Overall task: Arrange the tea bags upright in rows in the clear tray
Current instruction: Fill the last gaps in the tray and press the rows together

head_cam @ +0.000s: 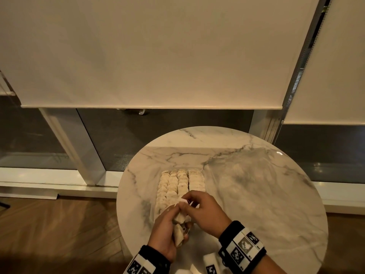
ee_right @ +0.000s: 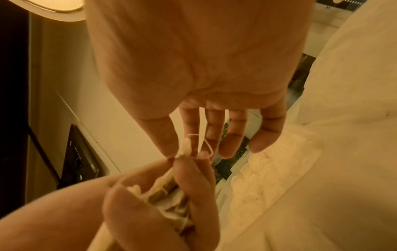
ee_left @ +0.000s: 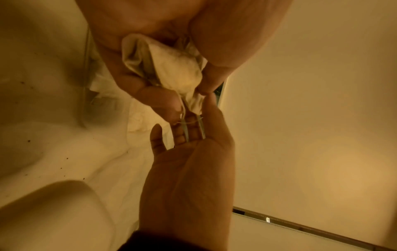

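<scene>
Gripping a bunch of tea bags (head_cam: 180,230), the left hand (head_cam: 165,234) meets the right hand (head_cam: 205,211) pinching one's tag.

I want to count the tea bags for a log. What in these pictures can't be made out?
- Bags in the left hand: a bunch, count hidden by the fingers in every view.
- Near end of the rows: covered by both hands in the head view.
- Clear tray: walls almost invisible there.
- Right hand: pinches something at the bunch's top; string or tag, too blurred in the wrist views.
</scene>
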`<action>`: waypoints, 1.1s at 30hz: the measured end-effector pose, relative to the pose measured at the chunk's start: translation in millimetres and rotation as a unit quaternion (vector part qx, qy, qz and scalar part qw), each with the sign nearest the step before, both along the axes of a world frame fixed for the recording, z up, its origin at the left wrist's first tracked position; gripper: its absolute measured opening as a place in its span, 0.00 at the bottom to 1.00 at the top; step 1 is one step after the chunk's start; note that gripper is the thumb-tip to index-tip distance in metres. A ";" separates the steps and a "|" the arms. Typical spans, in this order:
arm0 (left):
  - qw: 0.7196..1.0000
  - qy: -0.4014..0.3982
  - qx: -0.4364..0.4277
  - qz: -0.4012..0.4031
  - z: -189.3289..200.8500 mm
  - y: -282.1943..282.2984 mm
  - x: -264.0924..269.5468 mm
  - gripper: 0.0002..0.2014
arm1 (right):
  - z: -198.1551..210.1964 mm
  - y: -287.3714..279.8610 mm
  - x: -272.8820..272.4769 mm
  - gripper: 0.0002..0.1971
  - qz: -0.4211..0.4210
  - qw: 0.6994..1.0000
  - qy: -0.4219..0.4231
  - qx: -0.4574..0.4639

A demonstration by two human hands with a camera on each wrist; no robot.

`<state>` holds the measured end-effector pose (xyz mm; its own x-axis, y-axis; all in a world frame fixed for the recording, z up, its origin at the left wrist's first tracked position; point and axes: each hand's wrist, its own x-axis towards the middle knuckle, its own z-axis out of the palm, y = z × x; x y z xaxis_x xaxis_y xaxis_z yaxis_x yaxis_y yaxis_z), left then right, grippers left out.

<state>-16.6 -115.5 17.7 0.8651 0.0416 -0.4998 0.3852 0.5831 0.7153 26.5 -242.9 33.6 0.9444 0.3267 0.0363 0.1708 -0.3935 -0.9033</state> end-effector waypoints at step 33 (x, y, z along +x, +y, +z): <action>0.991 0.074 -0.066 0.089 -5.6 39.0 7.0 0.05 | -13.1 -29.4 22.2 0.11 -0.153 0.986 0.042 0.053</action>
